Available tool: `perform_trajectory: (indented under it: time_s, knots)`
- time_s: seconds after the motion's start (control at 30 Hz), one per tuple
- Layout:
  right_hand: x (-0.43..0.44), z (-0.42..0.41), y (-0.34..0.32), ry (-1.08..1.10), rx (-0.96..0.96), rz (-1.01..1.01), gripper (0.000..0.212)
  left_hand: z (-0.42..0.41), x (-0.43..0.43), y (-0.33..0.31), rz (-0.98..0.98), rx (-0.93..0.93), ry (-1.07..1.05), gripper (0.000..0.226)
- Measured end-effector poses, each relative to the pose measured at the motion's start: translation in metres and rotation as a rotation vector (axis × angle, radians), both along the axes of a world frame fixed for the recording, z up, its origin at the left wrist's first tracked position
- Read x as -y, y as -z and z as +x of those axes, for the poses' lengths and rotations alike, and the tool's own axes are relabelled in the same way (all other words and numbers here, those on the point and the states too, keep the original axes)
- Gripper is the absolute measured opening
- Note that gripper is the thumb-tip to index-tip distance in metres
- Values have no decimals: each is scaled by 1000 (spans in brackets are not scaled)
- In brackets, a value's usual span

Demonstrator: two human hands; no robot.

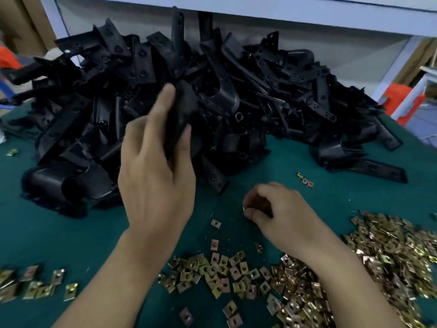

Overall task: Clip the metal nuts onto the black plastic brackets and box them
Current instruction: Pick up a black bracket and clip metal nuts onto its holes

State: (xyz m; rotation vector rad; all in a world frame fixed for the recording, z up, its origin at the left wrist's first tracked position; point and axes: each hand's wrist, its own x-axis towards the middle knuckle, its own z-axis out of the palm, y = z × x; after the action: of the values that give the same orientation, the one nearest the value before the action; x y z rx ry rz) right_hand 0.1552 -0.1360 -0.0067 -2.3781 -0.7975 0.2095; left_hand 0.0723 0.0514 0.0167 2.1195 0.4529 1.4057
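Gripping a black bracket (182, 119) in my left hand (156, 176), I'm holding its long axis upright against the bracket pile (212, 91). My right hand (281, 209), lower right on the green tabletop (47, 233), is pinching one metal nut (246, 207), which must travel up-left to it.

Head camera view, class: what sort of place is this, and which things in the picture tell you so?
Probably a small factory assembly bench. A big heap of identical black plastic brackets sits on a green-covered table, with hundreds of loose metal nuts spread nearby, and both hands are working parts by hand.
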Motion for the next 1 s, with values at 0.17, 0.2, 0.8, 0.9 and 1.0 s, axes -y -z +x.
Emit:
perform_trajectory:
  time_s: [0.17,0.2,0.8,0.9,1.0]
  knots:
    - [8,-1,-15,-31,-27,-6,11,0,8,-1,-189,243,260,42]
    - [12,-1,-20,-67,-95,-62,20,2,10,1,-256,253,298,39]
    - [8,-8,-32,6,-350,362,20,14,11,17,-1275,-51,963,37]
    - [4,-9,-33,44,-507,653,18,12,12,18,-1304,-49,1031,35]
    - [2,-11,-34,63,-618,879,15,12,15,20,-1329,-54,1061,31]
